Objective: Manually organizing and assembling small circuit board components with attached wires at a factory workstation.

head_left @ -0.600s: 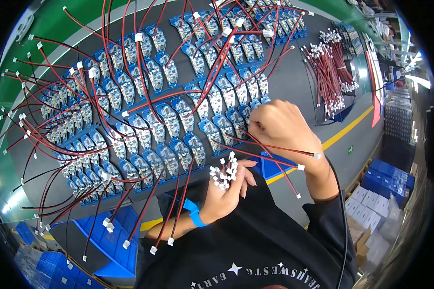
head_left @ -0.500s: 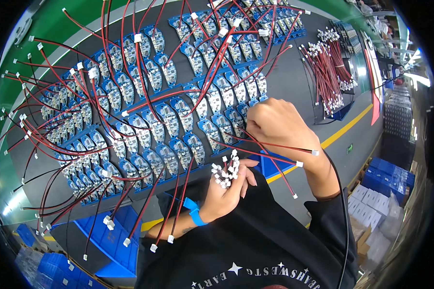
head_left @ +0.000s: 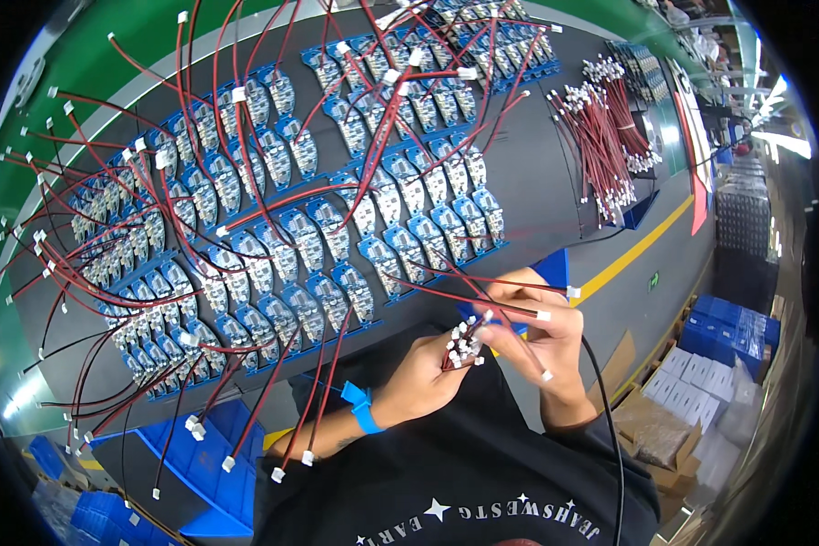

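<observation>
My left hand, with a blue band at the wrist, is closed around a bundle of red-and-black cables; their white connectors stick out of the fist. Close beside it, my right hand pinches at a white connector on the bundle's upper side; the fingertips are slightly blurred. Loose red-and-black leads from the nearest boards pass across the right fingers. Above both hands, panels of small blue circuit boards lie in rows on the dark table, many with wired leads rising from them.
A pile of red-and-black cables lies at the table's far right, beside more stacked boards. Blue bins stand below the near left edge. Blue boxes and white cartons sit at right. A black cord hangs beside my right arm.
My right hand has come away from the boards, down and toward me, to the cable bundle. My left hand has shifted slightly and still grips the bundle. The view has moved a little.
</observation>
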`<action>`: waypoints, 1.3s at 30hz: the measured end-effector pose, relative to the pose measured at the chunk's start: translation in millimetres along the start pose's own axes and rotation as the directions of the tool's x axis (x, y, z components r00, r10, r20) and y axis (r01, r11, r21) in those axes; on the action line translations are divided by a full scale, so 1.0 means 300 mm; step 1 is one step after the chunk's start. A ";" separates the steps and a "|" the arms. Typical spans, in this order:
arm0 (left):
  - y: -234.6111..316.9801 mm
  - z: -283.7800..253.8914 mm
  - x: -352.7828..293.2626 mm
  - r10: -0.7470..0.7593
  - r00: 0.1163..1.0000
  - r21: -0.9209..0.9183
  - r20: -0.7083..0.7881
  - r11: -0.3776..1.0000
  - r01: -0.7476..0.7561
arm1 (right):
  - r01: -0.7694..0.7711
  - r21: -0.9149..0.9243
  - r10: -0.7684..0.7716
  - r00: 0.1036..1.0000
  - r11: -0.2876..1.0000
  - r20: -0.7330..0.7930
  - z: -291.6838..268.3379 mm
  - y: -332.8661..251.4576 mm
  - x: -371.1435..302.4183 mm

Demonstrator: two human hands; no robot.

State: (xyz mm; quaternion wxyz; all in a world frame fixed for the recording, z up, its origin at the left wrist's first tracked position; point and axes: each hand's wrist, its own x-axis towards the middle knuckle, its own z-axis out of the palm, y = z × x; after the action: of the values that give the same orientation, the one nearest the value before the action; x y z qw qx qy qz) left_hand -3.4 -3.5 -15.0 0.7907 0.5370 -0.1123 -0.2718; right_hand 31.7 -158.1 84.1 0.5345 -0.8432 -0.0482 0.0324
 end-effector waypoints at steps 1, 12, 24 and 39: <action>-0.002 0.000 -0.002 0.005 1.000 0.020 0.010 1.000 -0.005 | 0.007 0.073 -0.006 1.000 0.997 -0.018 0.011 0.018 -0.013; -0.027 -0.033 -0.012 0.014 0.998 0.072 -0.055 0.997 -0.010 | 0.283 0.690 0.260 0.779 0.666 -0.570 -0.040 0.020 -0.017; -0.016 -0.047 -0.027 -0.151 0.985 -0.030 -0.082 0.988 0.149 | -0.087 -0.500 0.139 0.988 0.862 0.069 -0.093 0.089 0.202; -0.021 -0.052 -0.026 -0.153 0.985 -0.065 -0.084 0.987 0.148 | 0.362 -0.760 -0.032 0.911 0.540 0.411 -0.082 0.050 0.289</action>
State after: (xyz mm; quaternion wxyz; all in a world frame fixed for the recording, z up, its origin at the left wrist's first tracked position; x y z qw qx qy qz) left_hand -4.5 11.5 -26.1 0.7875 0.5320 -0.0280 -0.3099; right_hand 121.1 -176.5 80.9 0.0618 -0.9623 -0.2478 0.0934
